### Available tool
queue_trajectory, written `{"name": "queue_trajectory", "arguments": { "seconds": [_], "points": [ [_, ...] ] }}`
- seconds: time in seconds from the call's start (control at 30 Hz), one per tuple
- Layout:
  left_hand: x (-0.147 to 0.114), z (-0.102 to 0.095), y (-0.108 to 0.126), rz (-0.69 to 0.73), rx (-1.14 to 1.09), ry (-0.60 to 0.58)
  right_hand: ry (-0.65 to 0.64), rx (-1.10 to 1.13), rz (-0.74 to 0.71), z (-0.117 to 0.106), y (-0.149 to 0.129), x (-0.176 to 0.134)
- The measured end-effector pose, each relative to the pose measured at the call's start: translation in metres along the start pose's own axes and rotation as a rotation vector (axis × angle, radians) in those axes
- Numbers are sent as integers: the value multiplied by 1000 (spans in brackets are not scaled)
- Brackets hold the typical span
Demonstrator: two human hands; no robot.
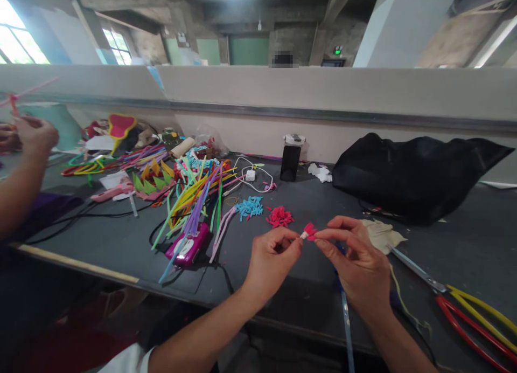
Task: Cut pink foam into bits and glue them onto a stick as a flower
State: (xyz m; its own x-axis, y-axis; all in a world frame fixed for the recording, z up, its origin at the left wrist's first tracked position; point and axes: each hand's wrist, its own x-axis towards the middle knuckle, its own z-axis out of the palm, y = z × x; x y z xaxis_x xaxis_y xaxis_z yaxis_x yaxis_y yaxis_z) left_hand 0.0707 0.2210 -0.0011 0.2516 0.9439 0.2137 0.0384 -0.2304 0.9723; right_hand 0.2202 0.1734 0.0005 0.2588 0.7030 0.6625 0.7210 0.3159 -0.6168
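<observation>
Over the dark table, my left hand (274, 260) pinches the pale base of a small red flower-like piece (310, 232) between thumb and fingertips. Closed from the other side, my right hand (357, 260) has thumb and index finger on its red petals. Just beyond my hands lies a pile of short red pieces (279, 216), with a pile of short blue pieces (249, 207) to its left. A pair of scissors (438, 287) with one red and one yellow handle rests to the right of my right hand, its tip near a beige scrap (383, 236).
Left of my hands, a bundle of coloured pipe cleaners (197, 198) lies partly over a shiny magenta device (189, 246). Behind are a white charger (250, 175), a black upright object (290, 160) and a black bag (412, 173). Another person's hand (38, 133) is at far left.
</observation>
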Motion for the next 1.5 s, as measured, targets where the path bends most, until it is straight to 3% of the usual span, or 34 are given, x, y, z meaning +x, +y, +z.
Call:
{"name": "queue_trajectory", "arguments": {
  "seconds": [0.93,1.5],
  "points": [
    [-6,-1,0,166,98,0,16,-14,55,0,-2,-1],
    [-8,0,0,144,85,-25,48,-44,89,3,-3,-5]
  ]
}}
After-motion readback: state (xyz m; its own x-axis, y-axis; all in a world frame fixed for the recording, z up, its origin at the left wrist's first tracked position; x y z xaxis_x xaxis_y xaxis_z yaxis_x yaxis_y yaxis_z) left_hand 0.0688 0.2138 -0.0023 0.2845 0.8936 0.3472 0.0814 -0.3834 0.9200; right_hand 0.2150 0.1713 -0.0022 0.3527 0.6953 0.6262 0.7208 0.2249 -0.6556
